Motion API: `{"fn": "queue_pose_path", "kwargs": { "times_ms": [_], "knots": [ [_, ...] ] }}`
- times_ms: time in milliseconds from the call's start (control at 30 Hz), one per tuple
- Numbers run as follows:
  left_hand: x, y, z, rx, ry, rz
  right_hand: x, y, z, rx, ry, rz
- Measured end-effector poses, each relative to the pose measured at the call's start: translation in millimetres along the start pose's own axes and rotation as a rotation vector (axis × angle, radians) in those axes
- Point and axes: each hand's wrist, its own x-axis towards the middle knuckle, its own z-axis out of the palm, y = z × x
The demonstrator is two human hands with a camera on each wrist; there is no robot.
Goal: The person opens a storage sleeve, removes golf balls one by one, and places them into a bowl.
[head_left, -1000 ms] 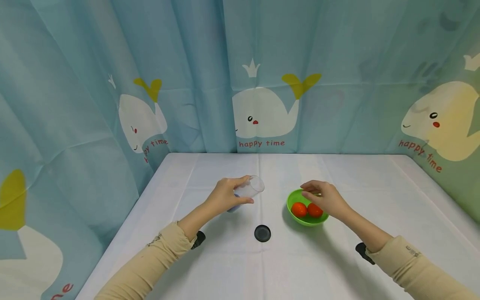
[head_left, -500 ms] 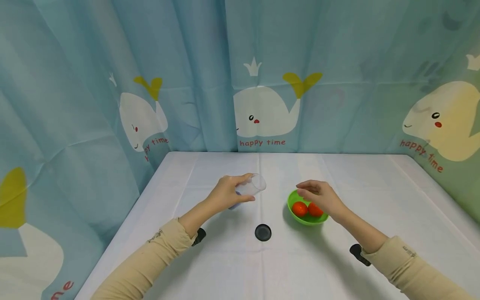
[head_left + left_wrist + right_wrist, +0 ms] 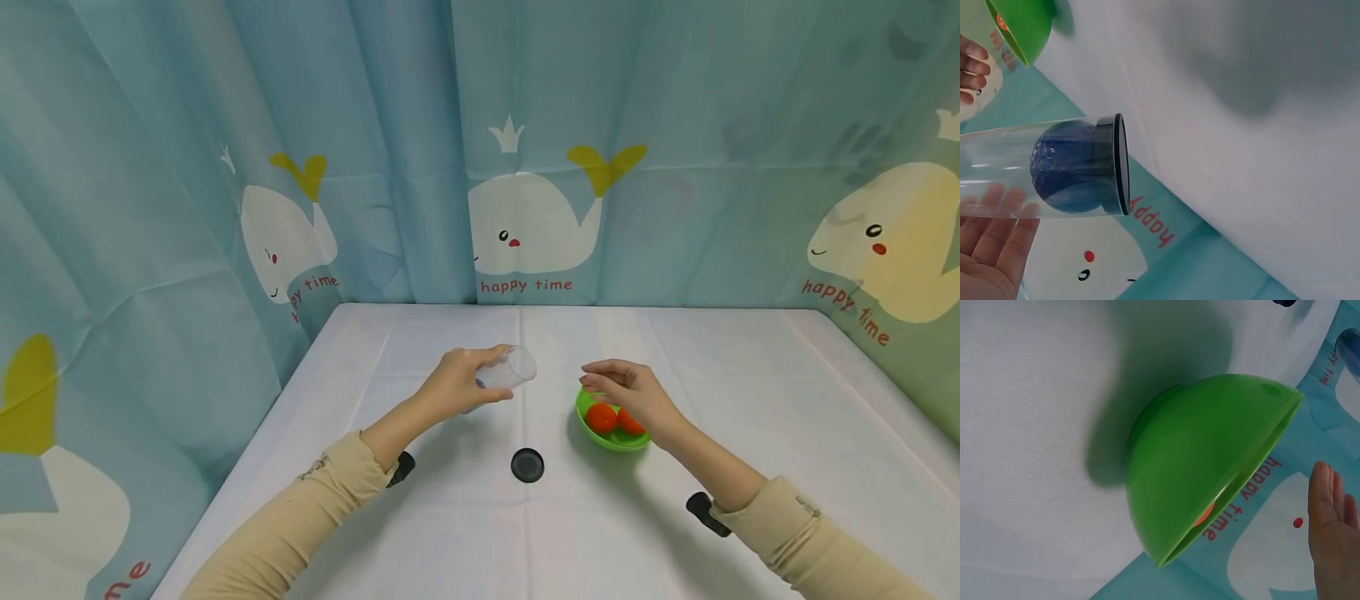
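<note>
My left hand [image 3: 459, 385] grips a clear plastic tube [image 3: 497, 373], held tilted above the table with its open end toward the upper right. In the left wrist view a dark blue ball [image 3: 1065, 167] lies inside the tube, against the black cap [image 3: 1116, 165] that closes the lower end. Over the back of a green bowl [image 3: 1204, 444] hovers my right hand [image 3: 633, 395], its fingers loosely bent, and nothing shows between them. Two orange-red balls sit in the bowl, the left ball [image 3: 601, 418] in full view and the right ball [image 3: 631, 422] partly covered by the hand.
A round black lid [image 3: 528, 465] lies flat on the white-covered table [image 3: 450, 533], between the hands and nearer to me. Blue curtains [image 3: 405, 150] printed with whales hang behind the table and along its sides.
My right hand has moved left across the bowl toward the tube. The left hand has shifted slightly right and up with the tube. Bowl, balls and lid stay in place.
</note>
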Motion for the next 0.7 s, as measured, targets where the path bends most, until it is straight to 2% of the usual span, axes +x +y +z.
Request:
{"fn": "queue_pose_path", "kwargs": {
  "times_ms": [533,700],
  "knots": [
    [8.2,9.4,-3.1,0.062,-0.042,0.074,4,-7,9,0.143,0.017,0.074],
    [11.2,12.6,-2.6,0.091,-0.051,0.113,7,-9,11,0.228,0.016,0.095]
  ]
}}
